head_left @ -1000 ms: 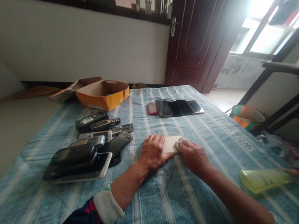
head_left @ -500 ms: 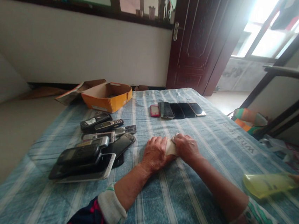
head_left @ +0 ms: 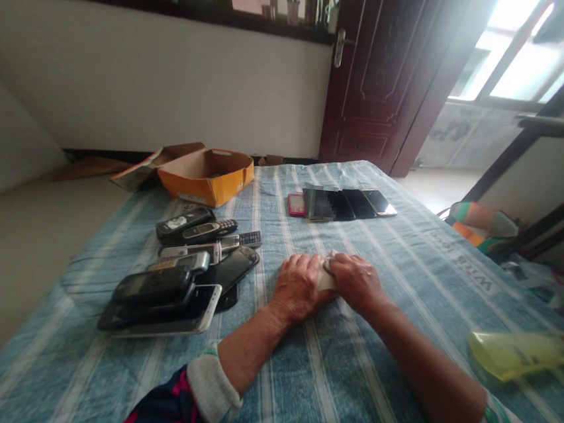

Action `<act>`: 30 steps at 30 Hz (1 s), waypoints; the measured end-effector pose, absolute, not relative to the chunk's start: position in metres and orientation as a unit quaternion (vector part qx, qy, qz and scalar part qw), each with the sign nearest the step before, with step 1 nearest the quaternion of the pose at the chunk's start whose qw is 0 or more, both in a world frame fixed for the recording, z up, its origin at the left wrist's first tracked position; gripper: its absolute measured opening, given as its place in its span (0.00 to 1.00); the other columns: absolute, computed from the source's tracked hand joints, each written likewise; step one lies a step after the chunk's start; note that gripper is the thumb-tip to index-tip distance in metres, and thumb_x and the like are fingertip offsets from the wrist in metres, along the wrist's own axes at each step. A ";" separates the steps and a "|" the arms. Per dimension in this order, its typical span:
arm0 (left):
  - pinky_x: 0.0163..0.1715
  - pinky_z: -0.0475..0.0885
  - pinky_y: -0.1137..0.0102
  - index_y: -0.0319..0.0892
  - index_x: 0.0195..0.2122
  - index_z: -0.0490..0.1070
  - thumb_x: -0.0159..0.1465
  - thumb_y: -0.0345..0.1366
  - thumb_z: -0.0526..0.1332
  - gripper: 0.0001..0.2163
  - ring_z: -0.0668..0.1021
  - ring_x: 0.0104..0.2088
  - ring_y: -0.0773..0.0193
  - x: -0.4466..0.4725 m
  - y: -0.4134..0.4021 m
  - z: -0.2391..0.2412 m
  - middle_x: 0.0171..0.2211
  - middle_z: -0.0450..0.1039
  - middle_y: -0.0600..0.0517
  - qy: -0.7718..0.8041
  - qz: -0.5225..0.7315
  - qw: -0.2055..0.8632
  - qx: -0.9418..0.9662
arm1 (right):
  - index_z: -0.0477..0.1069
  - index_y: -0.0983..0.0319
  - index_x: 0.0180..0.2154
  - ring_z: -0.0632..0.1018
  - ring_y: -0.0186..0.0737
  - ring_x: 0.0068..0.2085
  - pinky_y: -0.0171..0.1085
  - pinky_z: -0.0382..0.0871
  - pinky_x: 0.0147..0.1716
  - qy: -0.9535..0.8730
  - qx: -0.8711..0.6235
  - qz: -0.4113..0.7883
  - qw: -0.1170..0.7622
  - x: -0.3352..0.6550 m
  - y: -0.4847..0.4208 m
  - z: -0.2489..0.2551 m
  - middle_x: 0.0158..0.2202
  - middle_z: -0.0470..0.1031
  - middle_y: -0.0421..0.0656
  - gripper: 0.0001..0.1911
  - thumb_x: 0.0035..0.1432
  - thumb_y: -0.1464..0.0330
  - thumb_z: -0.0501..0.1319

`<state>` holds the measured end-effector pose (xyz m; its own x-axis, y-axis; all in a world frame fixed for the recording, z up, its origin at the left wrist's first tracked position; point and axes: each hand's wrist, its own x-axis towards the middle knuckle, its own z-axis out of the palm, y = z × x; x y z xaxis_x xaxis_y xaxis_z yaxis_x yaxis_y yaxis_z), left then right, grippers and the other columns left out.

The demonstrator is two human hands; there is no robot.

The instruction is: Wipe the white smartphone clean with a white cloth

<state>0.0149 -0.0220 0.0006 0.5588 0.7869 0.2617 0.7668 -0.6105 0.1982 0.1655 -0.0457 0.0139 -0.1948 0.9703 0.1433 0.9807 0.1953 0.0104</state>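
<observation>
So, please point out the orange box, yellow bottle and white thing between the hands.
orange box (head_left: pixel 192 188): head view, on its front wall.
yellow bottle (head_left: pixel 517 354): head view, middle of its body.
white thing (head_left: pixel 326 281): head view, its one visible strip.

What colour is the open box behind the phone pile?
Orange box, clearest in the head view.

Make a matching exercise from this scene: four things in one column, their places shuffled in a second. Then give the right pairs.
Things
1. box
2. bottle
3. pink phone
4. white item

Places
A. between the left hand and right hand
B. left end of the row of phones
C. lying at the right, on the blanket
D. open, at the blanket's far left corner

Pairs: 1-D, 2-C, 3-B, 4-A
</observation>
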 end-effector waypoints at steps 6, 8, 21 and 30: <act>0.47 0.66 0.59 0.35 0.51 0.66 0.56 0.56 0.61 0.31 0.72 0.47 0.48 0.014 -0.020 -0.004 0.45 0.72 0.40 0.441 0.159 0.022 0.883 | 0.75 0.60 0.40 0.75 0.39 0.40 0.34 0.62 0.39 -0.727 -0.683 -0.059 0.033 0.175 -0.048 0.014 0.40 0.75 0.46 0.14 0.66 0.70 0.50; 0.47 0.66 0.59 0.34 0.52 0.66 0.57 0.56 0.60 0.31 0.72 0.47 0.48 0.014 -0.021 -0.003 0.45 0.72 0.40 0.441 0.161 0.028 0.883 | 0.75 0.61 0.40 0.75 0.40 0.42 0.35 0.62 0.42 -0.747 -0.659 -0.068 0.050 0.170 -0.049 0.011 0.41 0.75 0.47 0.14 0.66 0.70 0.50; 0.49 0.67 0.58 0.33 0.54 0.65 0.55 0.55 0.63 0.34 0.72 0.48 0.47 0.011 -0.017 -0.003 0.47 0.72 0.39 0.428 0.172 0.039 0.886 | 0.75 0.59 0.40 0.75 0.39 0.39 0.35 0.61 0.38 -0.725 -0.686 -0.052 0.032 0.176 -0.051 0.015 0.40 0.75 0.45 0.16 0.66 0.70 0.48; 0.53 0.67 0.58 0.38 0.51 0.66 0.51 0.49 0.69 0.30 0.71 0.51 0.48 -0.009 -0.015 0.012 0.48 0.70 0.42 0.433 0.173 0.076 0.881 | 0.75 0.59 0.40 0.74 0.39 0.40 0.35 0.59 0.39 -0.738 -0.668 -0.066 0.066 0.178 -0.050 0.009 0.42 0.76 0.44 0.15 0.66 0.70 0.49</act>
<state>-0.0085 -0.0155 0.0122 0.5653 0.7892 0.2400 0.7368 -0.6139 0.2834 0.1783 -0.0496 0.0091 -0.0989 0.9775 0.1862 0.9950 0.0990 0.0089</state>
